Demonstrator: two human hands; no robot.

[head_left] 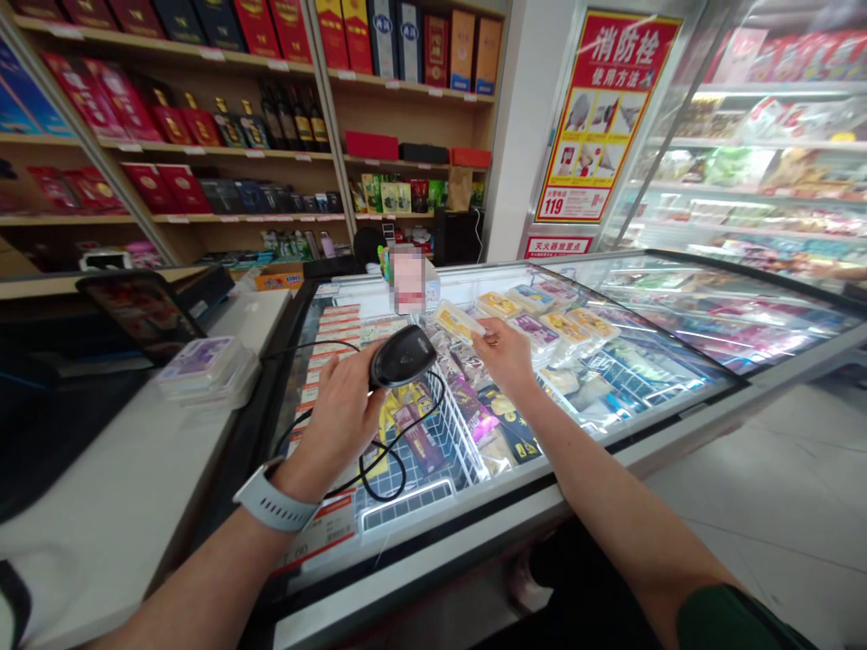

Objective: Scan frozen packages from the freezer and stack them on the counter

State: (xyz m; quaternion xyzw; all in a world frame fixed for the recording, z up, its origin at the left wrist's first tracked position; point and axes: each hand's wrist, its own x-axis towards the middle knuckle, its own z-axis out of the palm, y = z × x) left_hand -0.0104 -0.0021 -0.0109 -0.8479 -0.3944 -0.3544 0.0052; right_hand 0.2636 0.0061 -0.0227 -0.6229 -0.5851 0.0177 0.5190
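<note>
In the head view my left hand (344, 402) is wrapped round a black barcode scanner (405, 355), whose head points to the right. Its dark cable loops over the freezer's glass top (406, 519). Just right of the scanner, my right hand (505, 357) pinches the near edge of a flat, pale yellow-labelled package (457, 320). That package is held tilted above the glass. Close to my right hand lie several similar packs with yellow labels (567, 327) and one with a purple label (534, 330).
On the white counter (169, 460) at left sits a stack of flat packs (207, 370) beside a dark screen (145, 316). Wire baskets (467, 433) with packaged food show through the glass. Behind are shelves (223, 149) of boxes and bottles, and a pillar with a red poster (606, 117).
</note>
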